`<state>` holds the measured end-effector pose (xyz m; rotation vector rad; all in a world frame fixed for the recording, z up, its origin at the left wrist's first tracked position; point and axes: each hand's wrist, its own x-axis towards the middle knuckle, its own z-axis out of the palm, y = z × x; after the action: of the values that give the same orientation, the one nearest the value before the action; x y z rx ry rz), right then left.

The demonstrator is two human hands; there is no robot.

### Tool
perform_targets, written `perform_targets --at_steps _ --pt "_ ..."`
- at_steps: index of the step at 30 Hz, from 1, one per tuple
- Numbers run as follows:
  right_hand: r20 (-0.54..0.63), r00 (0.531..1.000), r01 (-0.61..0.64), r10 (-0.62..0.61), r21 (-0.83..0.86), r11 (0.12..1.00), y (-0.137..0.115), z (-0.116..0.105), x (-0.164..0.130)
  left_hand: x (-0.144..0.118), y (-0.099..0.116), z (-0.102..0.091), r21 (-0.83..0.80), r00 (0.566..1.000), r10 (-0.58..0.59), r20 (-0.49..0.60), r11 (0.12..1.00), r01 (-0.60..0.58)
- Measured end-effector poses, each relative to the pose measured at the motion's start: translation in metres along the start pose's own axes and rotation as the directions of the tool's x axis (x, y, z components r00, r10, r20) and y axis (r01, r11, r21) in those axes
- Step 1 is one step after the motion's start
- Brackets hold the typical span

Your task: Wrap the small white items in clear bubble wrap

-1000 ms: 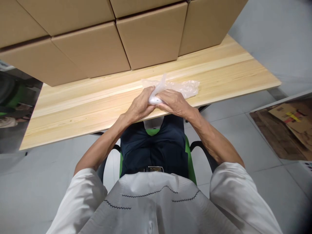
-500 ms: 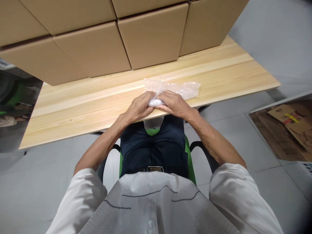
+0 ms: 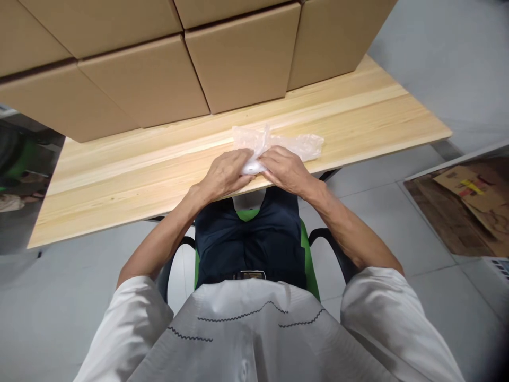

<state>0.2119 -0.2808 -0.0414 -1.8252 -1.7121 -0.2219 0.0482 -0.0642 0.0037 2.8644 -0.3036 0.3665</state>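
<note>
Both hands, the left hand (image 3: 224,174) and right hand (image 3: 284,168), are gripping one small white object (image 3: 250,168) beside one crumpled plastic bag (image 3: 278,142) lying on the wooden table (image 3: 119,170); four cardboard boxes (image 3: 238,53) are crowding behind.

Five cardboard boxes (image 3: 191,58), one clear plastic bag (image 3: 294,144), one wooden table (image 3: 119,175), one small white object (image 3: 251,168).

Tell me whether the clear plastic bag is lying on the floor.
No. The clear plastic bag lies on the wooden table, with the left hand and right hand at its near end.
</note>
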Motion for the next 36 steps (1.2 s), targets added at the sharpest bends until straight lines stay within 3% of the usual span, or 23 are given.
perform_targets --at_steps 4,7,12,15,18,21,26,28,33,36 --pt "-0.001 1.000 -0.026 0.026 -0.011 1.000 -0.011 0.002 0.004 0.008 0.018 -0.002 0.173 1.000 -0.013 0.022 0.985 0.009" --pt "-0.101 0.994 -0.035 0.030 -0.040 0.999 -0.026 -0.003 -0.012 0.009 0.025 0.003 0.238 1.000 -0.013 0.019 0.971 0.008" --pt "-0.230 0.968 -0.114 0.102 -0.037 0.993 -0.042 -0.017 -0.060 0.001 0.021 0.020 0.197 0.996 -0.059 -0.069 0.978 0.071" --pt "-0.271 0.947 -0.199 0.173 -0.072 0.977 -0.040 -0.019 -0.071 -0.003 0.017 0.029 0.165 0.984 -0.097 -0.152 0.979 0.122" --pt "-0.250 0.929 -0.303 0.272 -0.093 0.949 -0.033 -0.013 -0.064 -0.006 0.015 0.033 0.170 0.978 -0.087 -0.188 0.978 0.120" --pt "-0.256 0.892 -0.390 0.374 -0.013 0.921 -0.024 -0.008 -0.052 -0.008 0.014 0.033 0.162 0.981 -0.040 -0.191 0.984 0.072" --pt "-0.263 0.735 -0.553 0.625 0.301 0.777 -0.017 -0.007 -0.031 -0.008 0.018 0.032 0.166 0.988 0.016 -0.156 0.986 0.011" --pt "-0.269 0.699 -0.554 0.663 0.383 0.739 -0.020 -0.004 -0.021 -0.007 0.019 0.031 0.173 0.991 0.025 -0.131 0.985 -0.002" --pt "-0.352 0.678 -0.467 0.645 0.471 0.748 -0.032 0.009 -0.005 -0.004 0.017 0.029 0.146 0.995 0.074 -0.067 0.987 -0.063" --pt "-0.348 0.709 -0.452 0.613 0.443 0.774 -0.038 0.012 -0.001 -0.003 0.015 0.026 0.124 0.993 0.103 -0.048 0.988 -0.097"
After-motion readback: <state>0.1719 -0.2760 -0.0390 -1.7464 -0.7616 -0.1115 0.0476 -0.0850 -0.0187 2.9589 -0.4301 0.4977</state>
